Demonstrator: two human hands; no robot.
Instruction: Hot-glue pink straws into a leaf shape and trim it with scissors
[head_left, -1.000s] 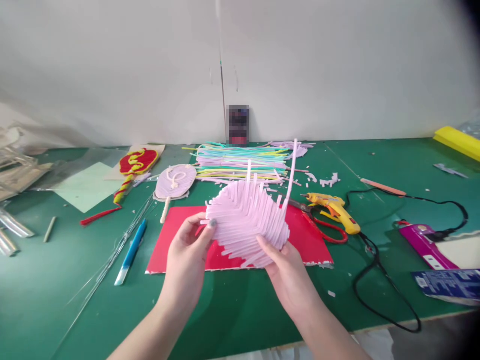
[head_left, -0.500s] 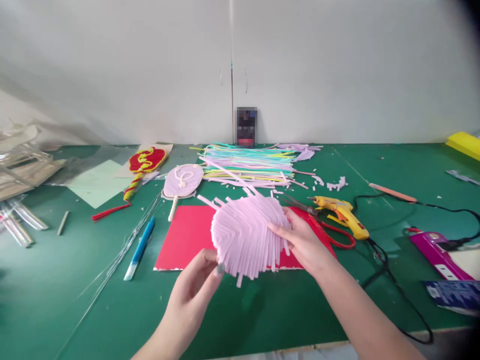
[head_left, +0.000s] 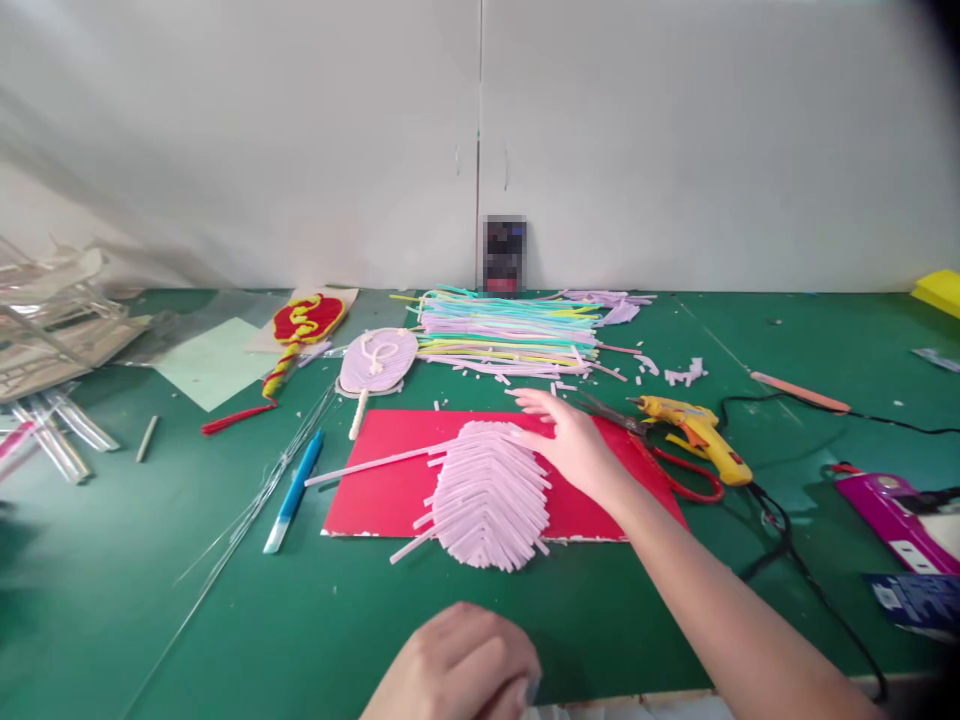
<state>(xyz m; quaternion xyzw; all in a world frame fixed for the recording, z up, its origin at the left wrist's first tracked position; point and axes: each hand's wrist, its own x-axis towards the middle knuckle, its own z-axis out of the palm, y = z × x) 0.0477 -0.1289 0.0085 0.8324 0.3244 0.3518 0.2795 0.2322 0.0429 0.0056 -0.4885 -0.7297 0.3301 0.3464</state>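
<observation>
An oval panel [head_left: 491, 495] of lilac fuzzy strips in a V pattern, like pipe cleaners, lies across the front edge of a red sheet [head_left: 382, 490]. Several strip ends stick out on its left side. My right hand [head_left: 566, 435] reaches over the panel's upper right edge, fingers stretched out and thumb close to the strips. Close to the table's front edge, my left hand [head_left: 465, 665] is curled closed, apart from the panel. Its fingertips are mostly hidden, so I cannot see whether anything is inside.
Behind the sheet lies a pile of coloured strips [head_left: 510, 330]. Scissors [head_left: 686, 475] and a yellow glue gun [head_left: 697, 430] with its cord sit at the right. To the left are a blue pen [head_left: 296, 490], thin wires [head_left: 262, 490], a lilac fan [head_left: 379, 360] and a red-yellow fan [head_left: 307, 320].
The lilac panel was held up in both hands and now lies on the red sheet, turned. My left hand has drawn back toward the front edge; my right hand has let go.
</observation>
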